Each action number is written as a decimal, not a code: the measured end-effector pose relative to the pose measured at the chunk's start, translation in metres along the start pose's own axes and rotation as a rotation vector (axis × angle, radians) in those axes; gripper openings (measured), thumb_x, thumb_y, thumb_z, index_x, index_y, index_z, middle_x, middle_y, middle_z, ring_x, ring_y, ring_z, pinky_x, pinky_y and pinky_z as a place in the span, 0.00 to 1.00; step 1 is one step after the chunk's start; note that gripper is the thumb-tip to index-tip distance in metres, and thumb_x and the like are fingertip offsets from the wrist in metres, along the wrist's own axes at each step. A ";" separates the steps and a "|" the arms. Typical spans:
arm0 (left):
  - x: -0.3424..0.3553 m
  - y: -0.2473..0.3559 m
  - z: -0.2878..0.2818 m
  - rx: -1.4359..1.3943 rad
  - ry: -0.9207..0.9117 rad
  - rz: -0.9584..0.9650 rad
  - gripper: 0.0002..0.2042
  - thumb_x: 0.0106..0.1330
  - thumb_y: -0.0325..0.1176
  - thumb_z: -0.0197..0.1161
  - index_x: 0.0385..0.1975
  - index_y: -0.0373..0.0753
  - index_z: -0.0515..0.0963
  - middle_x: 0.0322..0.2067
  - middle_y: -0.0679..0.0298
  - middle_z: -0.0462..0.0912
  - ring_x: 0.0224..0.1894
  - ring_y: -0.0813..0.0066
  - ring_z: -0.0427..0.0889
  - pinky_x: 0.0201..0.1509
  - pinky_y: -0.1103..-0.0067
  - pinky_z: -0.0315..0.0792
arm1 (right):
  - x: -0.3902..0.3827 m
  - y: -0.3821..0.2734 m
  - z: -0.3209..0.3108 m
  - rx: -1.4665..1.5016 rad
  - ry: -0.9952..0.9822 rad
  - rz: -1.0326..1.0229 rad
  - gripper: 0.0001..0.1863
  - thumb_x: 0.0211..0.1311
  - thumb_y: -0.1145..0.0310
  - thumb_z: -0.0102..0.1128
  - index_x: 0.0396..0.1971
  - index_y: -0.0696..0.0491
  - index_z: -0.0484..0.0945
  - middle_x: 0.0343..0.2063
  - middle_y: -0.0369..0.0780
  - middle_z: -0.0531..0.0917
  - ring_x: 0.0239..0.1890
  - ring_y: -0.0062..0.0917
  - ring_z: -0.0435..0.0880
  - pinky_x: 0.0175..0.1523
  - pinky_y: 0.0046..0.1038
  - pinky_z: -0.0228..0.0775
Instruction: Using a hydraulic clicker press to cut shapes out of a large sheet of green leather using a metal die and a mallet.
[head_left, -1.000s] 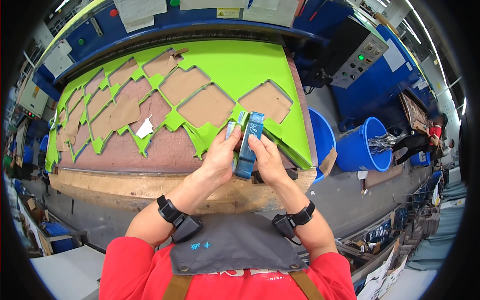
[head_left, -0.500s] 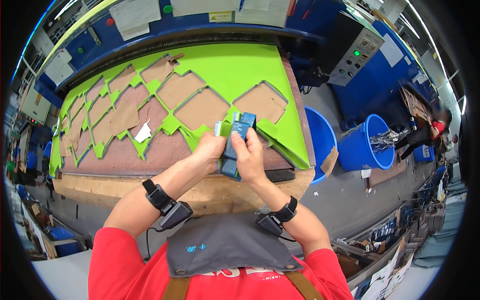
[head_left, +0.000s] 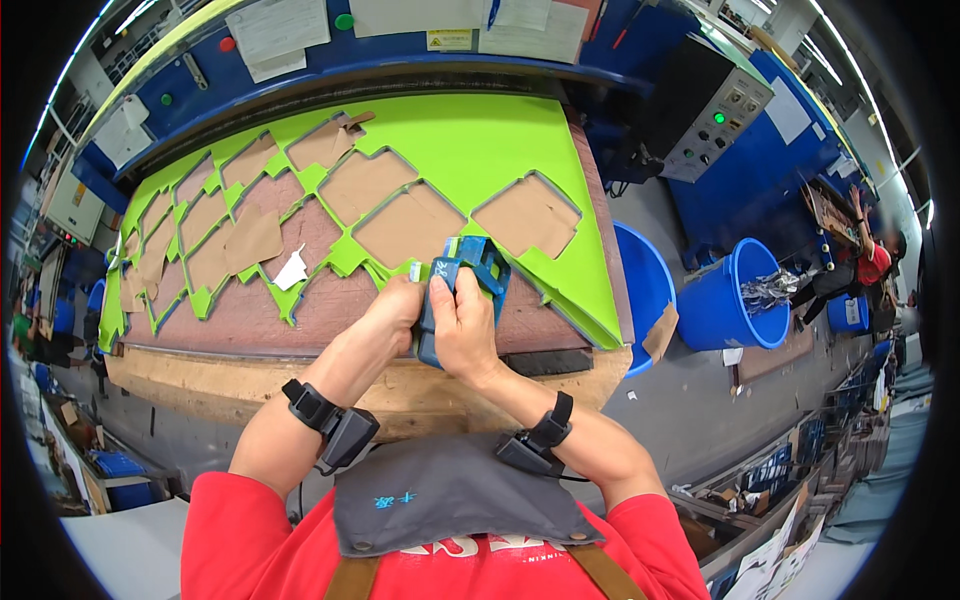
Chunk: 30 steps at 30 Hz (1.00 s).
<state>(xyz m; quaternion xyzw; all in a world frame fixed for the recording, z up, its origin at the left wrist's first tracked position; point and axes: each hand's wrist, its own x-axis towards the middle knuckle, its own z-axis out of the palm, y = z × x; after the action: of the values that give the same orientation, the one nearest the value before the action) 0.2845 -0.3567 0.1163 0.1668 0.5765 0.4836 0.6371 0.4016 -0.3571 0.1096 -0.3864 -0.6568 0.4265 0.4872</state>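
Both my hands hold a blue cutting die, a thick angular frame, above the near edge of the cut sheet. My right hand wraps over its near side with the thumb on top. My left hand is closed at its left side, fingers mostly hidden. A sliver of green and white material shows at the die's upper left edge. Beyond lies a bright green sheet with several diamond-like cut outlines; brown material shows inside many, and the reddish-brown board is bare along the near side.
A white scrap and brown pieces lie on the sheet. The blue press beam spans the back; a control box stands right. Blue bins stand on the floor at right, one holding silvery scraps. A person in red works farther right.
The die has tilted in my hands and come slightly down. My right hand has moved left over its near side; the green and white edges show less. The distant person has raised an arm.
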 end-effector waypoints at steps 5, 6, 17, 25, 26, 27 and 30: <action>0.001 0.006 -0.006 -0.124 -0.043 -0.025 0.10 0.74 0.27 0.50 0.42 0.36 0.80 0.36 0.56 0.86 0.35 0.66 0.87 0.36 0.68 0.83 | 0.001 -0.010 0.005 -0.084 -0.031 -0.124 0.13 0.74 0.66 0.54 0.32 0.58 0.67 0.20 0.54 0.77 0.23 0.53 0.79 0.27 0.46 0.66; 0.000 0.012 -0.002 -0.119 -0.028 -0.048 0.09 0.74 0.27 0.50 0.43 0.36 0.80 0.37 0.55 0.86 0.35 0.65 0.87 0.36 0.68 0.83 | 0.003 -0.014 0.005 -0.084 -0.019 -0.153 0.13 0.74 0.66 0.54 0.31 0.58 0.67 0.20 0.54 0.77 0.23 0.53 0.79 0.26 0.46 0.65; 0.094 -0.011 -0.032 0.103 0.104 0.410 0.21 0.74 0.46 0.60 0.33 0.28 0.82 0.25 0.49 0.83 0.26 0.65 0.81 0.30 0.66 0.75 | 0.030 -0.025 0.016 -0.066 0.088 -0.168 0.14 0.75 0.67 0.53 0.31 0.60 0.66 0.20 0.54 0.78 0.22 0.53 0.78 0.26 0.44 0.65; 0.080 0.030 -0.022 0.627 0.419 0.778 0.27 0.69 0.53 0.62 0.31 0.28 0.84 0.27 0.36 0.82 0.32 0.38 0.84 0.35 0.55 0.74 | 0.051 -0.026 0.030 -0.116 0.188 -0.322 0.13 0.76 0.66 0.53 0.33 0.60 0.69 0.20 0.52 0.79 0.20 0.47 0.81 0.25 0.41 0.67; 0.059 0.041 -0.007 0.661 0.434 0.783 0.27 0.68 0.55 0.62 0.31 0.29 0.84 0.28 0.37 0.82 0.34 0.38 0.84 0.37 0.56 0.75 | 0.053 -0.024 0.029 -0.148 0.220 -0.337 0.13 0.76 0.66 0.53 0.33 0.60 0.69 0.20 0.52 0.79 0.20 0.47 0.81 0.25 0.41 0.67; 0.056 0.043 -0.005 0.645 0.459 0.788 0.27 0.68 0.55 0.62 0.31 0.29 0.84 0.28 0.37 0.82 0.34 0.38 0.84 0.37 0.56 0.75 | 0.055 -0.027 0.031 -0.166 0.239 -0.365 0.13 0.76 0.65 0.53 0.33 0.59 0.69 0.20 0.52 0.79 0.20 0.47 0.81 0.25 0.41 0.67; 0.068 0.050 0.000 0.734 0.603 0.789 0.30 0.67 0.60 0.62 0.31 0.30 0.85 0.30 0.38 0.84 0.36 0.37 0.85 0.40 0.57 0.77 | 0.062 -0.030 0.028 -0.156 0.224 -0.319 0.13 0.74 0.69 0.53 0.32 0.61 0.67 0.20 0.54 0.78 0.22 0.54 0.79 0.25 0.46 0.67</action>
<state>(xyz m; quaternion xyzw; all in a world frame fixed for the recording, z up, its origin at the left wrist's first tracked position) 0.2544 -0.2771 0.1161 0.4317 0.7551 0.4785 0.1202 0.3579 -0.3154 0.1528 -0.3592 -0.6823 0.2462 0.5872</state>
